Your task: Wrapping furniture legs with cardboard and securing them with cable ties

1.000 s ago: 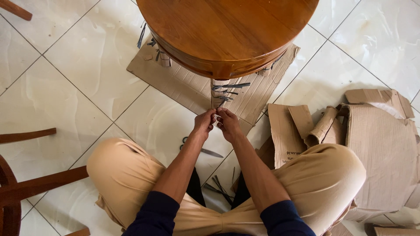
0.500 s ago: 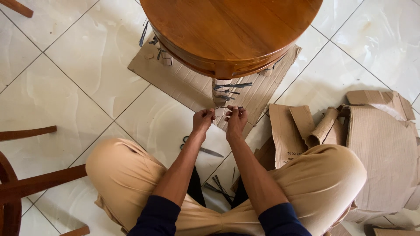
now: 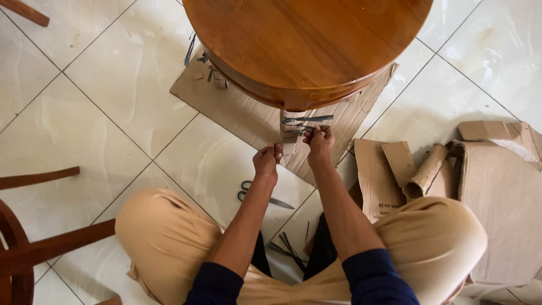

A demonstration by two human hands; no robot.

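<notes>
Two hands work low in front of me, with the round wooden table (image 3: 305, 45) looming just beyond them and hiding most of its cardboard-wrapped leg (image 3: 293, 127). Scissors (image 3: 262, 196) lie on the tile just behind my left wrist; loose cable ties (image 3: 288, 248) sit further back between my knees, and cardboard scraps (image 3: 451, 175) spread out to the right. My right hand (image 3: 319, 144) is pinched narrow on a dark cable tie (image 3: 307, 120) at the leg. My left hand (image 3: 267, 159) is curled closed just beside the leg; I cannot tell what it grips.
</notes>
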